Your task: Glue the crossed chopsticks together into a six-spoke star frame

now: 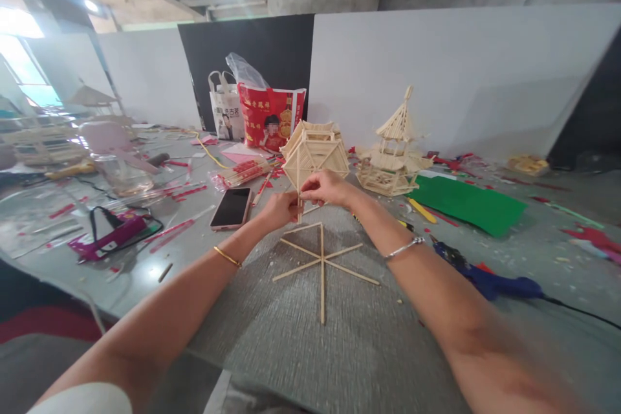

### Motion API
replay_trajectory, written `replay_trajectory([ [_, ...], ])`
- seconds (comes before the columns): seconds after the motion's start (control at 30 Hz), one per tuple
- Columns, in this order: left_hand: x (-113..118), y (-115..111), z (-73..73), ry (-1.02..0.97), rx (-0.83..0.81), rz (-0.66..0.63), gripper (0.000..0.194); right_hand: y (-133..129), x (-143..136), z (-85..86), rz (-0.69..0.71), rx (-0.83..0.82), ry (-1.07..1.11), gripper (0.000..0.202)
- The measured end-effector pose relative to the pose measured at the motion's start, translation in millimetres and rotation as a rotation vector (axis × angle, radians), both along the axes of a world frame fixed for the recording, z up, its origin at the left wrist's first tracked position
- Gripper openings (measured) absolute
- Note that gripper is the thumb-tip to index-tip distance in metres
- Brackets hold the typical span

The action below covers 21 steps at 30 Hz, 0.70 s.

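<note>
Both hands meet above the middle of the table with fingers closed. My left hand [282, 209] and my right hand [326, 187] pinch thin wooden sticks [299, 215] standing nearly upright between them; how many is unclear. Below my hands lies a flat star-shaped frame [323, 260] of wooden sticks crossing at one centre, with one stick joining two tips at its far left. Right behind my hands stands a six-sided wooden stick structure [317, 149], its lower part partly covered by my fingers.
A phone [231, 208] lies at left, with packaged sticks [245, 171] behind it. Right of centre are a stick pagoda model [395, 149], a green sheet [466, 205], a yellow knife [422, 210] and a blue glue gun [490, 279] with its cord. Bags [272, 118] stand behind.
</note>
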State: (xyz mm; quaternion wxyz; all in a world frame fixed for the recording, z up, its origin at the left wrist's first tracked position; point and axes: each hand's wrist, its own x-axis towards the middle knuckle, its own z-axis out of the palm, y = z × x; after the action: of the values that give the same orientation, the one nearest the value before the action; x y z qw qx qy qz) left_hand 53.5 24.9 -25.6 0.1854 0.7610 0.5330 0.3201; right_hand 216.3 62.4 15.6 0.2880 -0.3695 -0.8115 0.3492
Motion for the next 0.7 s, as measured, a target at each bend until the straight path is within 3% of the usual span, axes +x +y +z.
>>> replay_trajectory([
  [0.33,-4,6,-8.4,-0.090,-0.015,-0.072,0.013,-6,-8,-8.2,-0.029,0.146,0.019,0.008],
  [0.7,-8,13,-15.7,-0.131,-0.025,-0.108,0.011,-1,-3,-9.8,0.051,0.113,0.032,0.011],
])
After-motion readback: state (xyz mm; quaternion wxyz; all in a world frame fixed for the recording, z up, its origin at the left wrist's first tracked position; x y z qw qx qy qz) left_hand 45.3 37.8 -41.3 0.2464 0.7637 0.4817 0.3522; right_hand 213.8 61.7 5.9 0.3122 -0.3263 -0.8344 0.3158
